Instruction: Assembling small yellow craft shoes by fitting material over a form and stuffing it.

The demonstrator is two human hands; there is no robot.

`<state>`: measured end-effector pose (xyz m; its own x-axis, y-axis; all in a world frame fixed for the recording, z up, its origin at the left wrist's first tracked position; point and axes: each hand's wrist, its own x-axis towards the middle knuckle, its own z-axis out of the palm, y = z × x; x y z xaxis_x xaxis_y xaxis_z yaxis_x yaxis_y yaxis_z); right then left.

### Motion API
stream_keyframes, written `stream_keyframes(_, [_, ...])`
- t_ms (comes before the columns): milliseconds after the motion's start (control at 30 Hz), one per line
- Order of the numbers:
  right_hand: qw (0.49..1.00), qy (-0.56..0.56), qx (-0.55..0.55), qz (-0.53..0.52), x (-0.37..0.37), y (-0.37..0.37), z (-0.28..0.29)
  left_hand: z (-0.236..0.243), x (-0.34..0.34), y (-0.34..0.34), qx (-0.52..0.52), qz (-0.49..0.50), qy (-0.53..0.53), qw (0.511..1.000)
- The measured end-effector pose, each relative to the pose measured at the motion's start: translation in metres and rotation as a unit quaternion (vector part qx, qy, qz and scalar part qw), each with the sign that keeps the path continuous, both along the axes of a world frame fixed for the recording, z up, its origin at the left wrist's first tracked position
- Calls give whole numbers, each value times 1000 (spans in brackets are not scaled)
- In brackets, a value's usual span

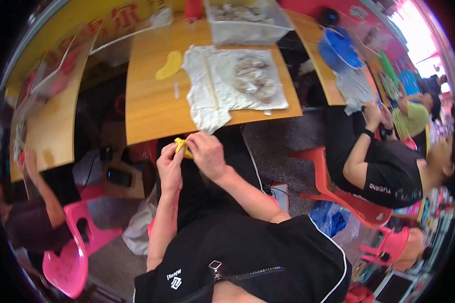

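Note:
Just off the front edge of the wooden table (154, 113), both my hands are closed on a small, soft-looking yellow piece (188, 153). What kind of thing it is I cannot make out. My left hand (170, 166) pinches its left end, and my right hand (208, 155) grips it from the right, fingers covering part of it. Beyond them a crumpled white cloth (225, 81) lies on the tabletop, with a thin wooden stick (210, 83) across it. A clear plastic bag of greyish lumps (254, 78) rests on the cloth. Left of it is a flat, curved yellow piece (170, 65).
A clear plastic bin (250, 33) of greyish pieces stands at the table's back. On the right, a person in black sits on an orange chair (318, 171) by a table with a blue bag (338, 48). Another person sits at left by a pink chair (68, 267).

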<state>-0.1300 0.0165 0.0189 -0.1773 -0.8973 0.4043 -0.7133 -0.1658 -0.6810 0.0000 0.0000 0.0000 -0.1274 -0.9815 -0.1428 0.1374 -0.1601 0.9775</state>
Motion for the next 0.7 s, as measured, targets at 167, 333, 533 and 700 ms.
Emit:
stream_keyframes(167, [999,-31,-29,7,-15,1,-2,-18,-13,-5,11,17,41,999])
stream_keyframes(333, [995,-90,-44,24,-14,4,-2,-12,-9,-5,136,-27,172,975])
stream_keyframes(533, [985,-169,-32,11,-6,8,-3,-28,-12,-3,158,-5,216,963])
stream_keyframes(700, [995,-70,-49,-47,-4,11,0,-26,-28,2,69,70,144,985])
